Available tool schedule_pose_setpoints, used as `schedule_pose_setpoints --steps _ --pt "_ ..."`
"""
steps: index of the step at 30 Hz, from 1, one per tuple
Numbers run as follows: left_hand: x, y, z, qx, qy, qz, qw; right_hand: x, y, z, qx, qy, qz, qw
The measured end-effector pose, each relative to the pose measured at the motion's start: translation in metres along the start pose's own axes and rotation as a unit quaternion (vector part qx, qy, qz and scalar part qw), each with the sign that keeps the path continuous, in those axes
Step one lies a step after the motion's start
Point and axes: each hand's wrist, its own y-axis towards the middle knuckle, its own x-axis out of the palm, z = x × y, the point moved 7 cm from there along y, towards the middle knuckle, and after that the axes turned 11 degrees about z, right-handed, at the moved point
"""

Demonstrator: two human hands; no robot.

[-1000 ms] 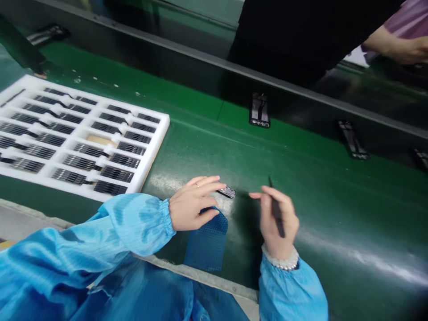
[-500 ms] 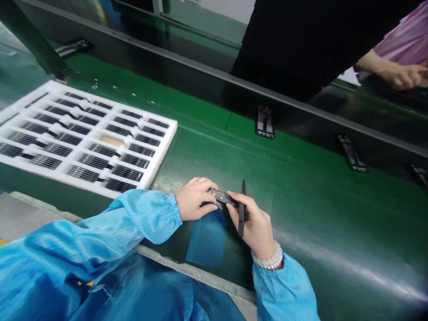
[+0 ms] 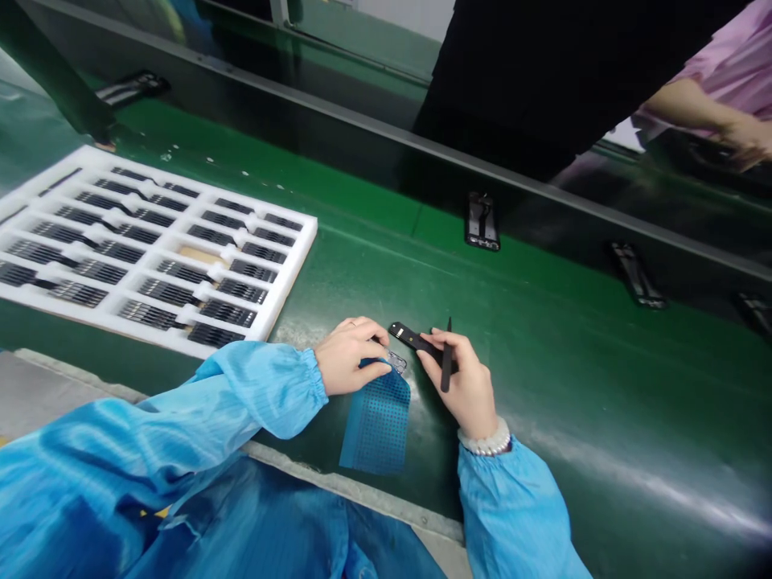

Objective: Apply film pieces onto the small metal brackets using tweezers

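My left hand [image 3: 353, 354] is closed, thumb and fingertips pinching a small frame-like electronic part [image 3: 396, 362]. Its far end pokes out past the fingers, and the rest is hidden. Hanging from that same hand, a blue perforated sheet [image 3: 379, 426] drapes toward the bench's near edge. Between the thumb and fingers of my right hand [image 3: 463, 382] is a flat black electronic strip [image 3: 405, 334] with light contacts near its left tip. A pair of black tweezers [image 3: 447, 362] is also tucked in that hand, pointing upward. A small gap separates the strip from the frame-like part.
A white foam tray [image 3: 289, 277] full of black flex strips lies to the left. Partly assembled phones [image 3: 482, 221] sit along the dark raised strip [image 3: 543, 221] at the back. Across from me, another person's hand [image 3: 748, 141] shows at the upper right.
The black strip has come away from the part in my left hand, moving up and slightly right with my right hand. My left hand stays nearly in place. The other person's hand has shifted.
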Motion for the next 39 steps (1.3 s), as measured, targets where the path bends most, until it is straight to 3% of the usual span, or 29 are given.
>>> schedule_pose_setpoints --steps 10,15,19,24,28,31,35,39 --pt "0.003 -0.004 0.019 0.090 0.056 -0.004 0.994 0.009 0.002 -0.010 0.074 0.062 -0.046 0.994" --pt "0.008 -0.007 0.020 0.095 0.072 -0.029 0.993 0.013 0.000 -0.009 0.114 0.116 -0.070 0.984" --pt "0.007 -0.006 0.020 0.093 0.062 -0.037 0.993 0.007 0.005 0.004 0.112 0.093 -0.025 0.989" --pt "-0.005 -0.004 0.021 0.078 0.039 -0.010 0.996 -0.007 0.016 0.013 0.050 -0.021 0.018 0.998" --pt "-0.014 -0.004 0.022 0.038 -0.023 0.015 0.999 -0.025 0.000 -0.004 0.046 0.011 0.076 0.996" --pt "-0.013 -0.004 0.019 -0.004 -0.080 0.005 0.997 -0.008 -0.029 -0.026 0.042 0.113 -0.045 0.992" --pt "-0.010 -0.004 0.016 -0.047 -0.119 -0.011 0.992 0.000 -0.051 -0.028 0.106 0.126 -0.040 0.985" --pt "-0.012 -0.004 0.013 -0.084 -0.151 -0.013 0.985 0.005 -0.048 -0.027 0.142 0.143 -0.059 0.978"
